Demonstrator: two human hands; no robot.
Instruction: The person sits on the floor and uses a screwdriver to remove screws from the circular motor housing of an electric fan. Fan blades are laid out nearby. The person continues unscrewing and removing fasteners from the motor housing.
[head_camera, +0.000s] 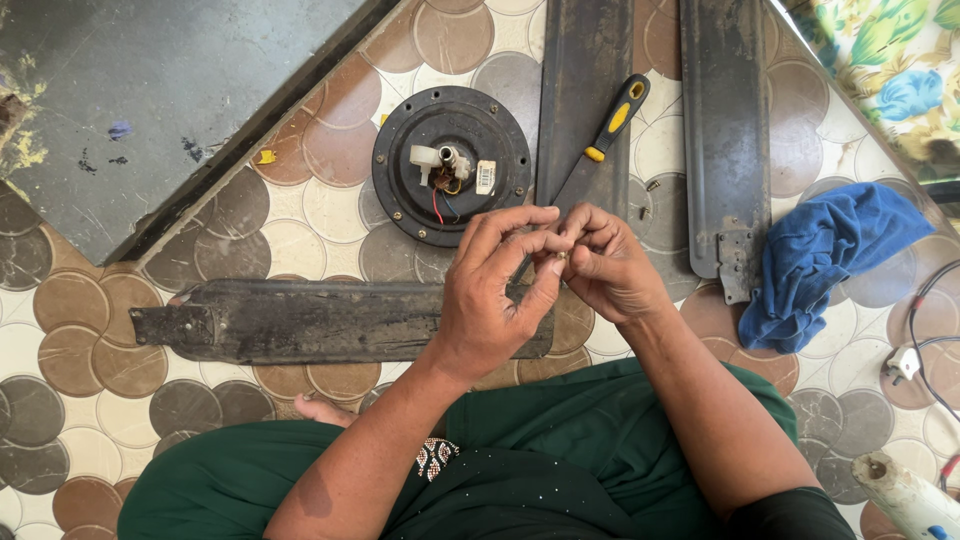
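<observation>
The left hand (495, 290) and the right hand (605, 265) are meeting above the lap, fingertips pressed together around a small brass-coloured part (560, 256), possibly a screw or nut; it is too small to tell for sure. Both hands are pinching it between thumb and forefingers, held up close where the eyes can check it.

Just beyond the pinch, a screwdriver with a black and yellow handle (612, 122) is lying across 1 dark fan blade (585, 90), within easy reach. Left of that, beyond the left hand's fingers, the round black fan motor housing (450, 165) is resting face up on the patterned floor (90, 350), showing a white plastic block, red and black wires, and a small white rectangular label near its centre. A 2nd blade (300, 320) is lying crosswise under the left wrist, and a 3rd blade (725, 130) is stretching away beyond the right hand. A few loose screws (650, 188) are sitting between the 2 far blades. A crumpled blue cloth (825, 260) is lying to the right of the right hand, beside the 3rd blade's bracket.
</observation>
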